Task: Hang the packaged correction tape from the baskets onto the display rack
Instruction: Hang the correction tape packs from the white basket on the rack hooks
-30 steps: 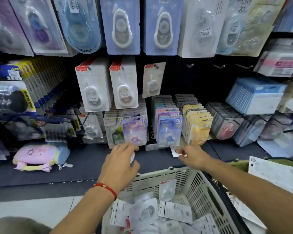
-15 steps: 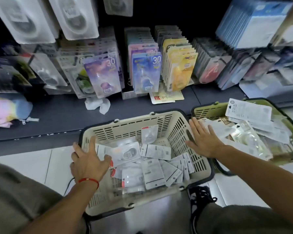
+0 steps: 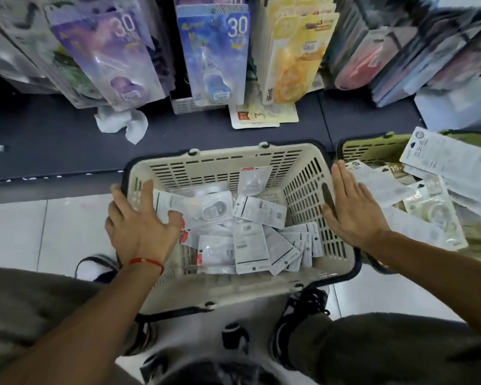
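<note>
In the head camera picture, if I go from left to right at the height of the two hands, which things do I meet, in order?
Left hand → beige basket with white packets → right hand → green basket with more packets.

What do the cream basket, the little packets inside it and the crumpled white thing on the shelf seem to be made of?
The cream basket looks like moulded hard plastic, matt, with rows of slots cut through its walls. The packets seem to be printed white card backs with clear glossy plastic blisters, since some catch the light. The crumpled white thing looks like soft tissue or thin paper, judging by its creases; it is too blurred to be sure.
</note>
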Tool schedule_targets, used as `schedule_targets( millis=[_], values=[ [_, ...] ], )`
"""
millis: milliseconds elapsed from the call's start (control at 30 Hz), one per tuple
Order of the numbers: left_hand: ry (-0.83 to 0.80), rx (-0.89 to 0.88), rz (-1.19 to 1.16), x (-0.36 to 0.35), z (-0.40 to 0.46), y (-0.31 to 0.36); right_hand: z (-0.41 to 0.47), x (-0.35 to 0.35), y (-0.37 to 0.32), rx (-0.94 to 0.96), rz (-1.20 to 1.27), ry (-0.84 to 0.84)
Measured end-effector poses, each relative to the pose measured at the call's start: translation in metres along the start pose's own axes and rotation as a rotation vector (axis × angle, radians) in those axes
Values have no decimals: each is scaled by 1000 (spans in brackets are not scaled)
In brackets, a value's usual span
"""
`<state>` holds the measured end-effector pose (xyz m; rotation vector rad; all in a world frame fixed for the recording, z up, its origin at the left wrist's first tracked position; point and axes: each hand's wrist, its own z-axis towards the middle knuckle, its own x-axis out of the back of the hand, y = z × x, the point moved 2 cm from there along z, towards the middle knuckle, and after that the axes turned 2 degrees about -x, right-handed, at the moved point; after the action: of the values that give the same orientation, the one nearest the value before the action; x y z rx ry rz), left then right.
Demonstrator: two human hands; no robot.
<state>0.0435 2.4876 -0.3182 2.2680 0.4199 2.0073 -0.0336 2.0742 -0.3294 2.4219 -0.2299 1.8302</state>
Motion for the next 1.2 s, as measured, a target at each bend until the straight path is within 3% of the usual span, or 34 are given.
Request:
schedule_targets(
  millis=[267,467,567,633,733,800,867,1067,1200],
  values=[
    [-19,41,-56,-7,10,26,0,3,22,-68,-31,-29],
    [-92,101,45,-5,9,43,-4,14,1,-203,-275,-46],
    [-83,1,109,-15,-1,56,-2,17,-45,-56,-348,58],
    [-145,-192,65,-28,-15,69,3,0,-76,92,-193,-45],
    [-511,-378,-116,-59,-41,89,-3,-38,-101,-86,52,-554],
    [-760,-314,-197,-79,-54,96,-6,-57,-102,-109,-32,-624],
    [-898,-187,-278,-98,-59,98,-5,-67,-101,-117,-29,-599],
    [-949,129,-643,-115,-57,105,11,-64,-86,-169,502,-661],
    [-828,104,-674,-112,-50,116,6,-56,-75,-208,903,-782]
  ],
)
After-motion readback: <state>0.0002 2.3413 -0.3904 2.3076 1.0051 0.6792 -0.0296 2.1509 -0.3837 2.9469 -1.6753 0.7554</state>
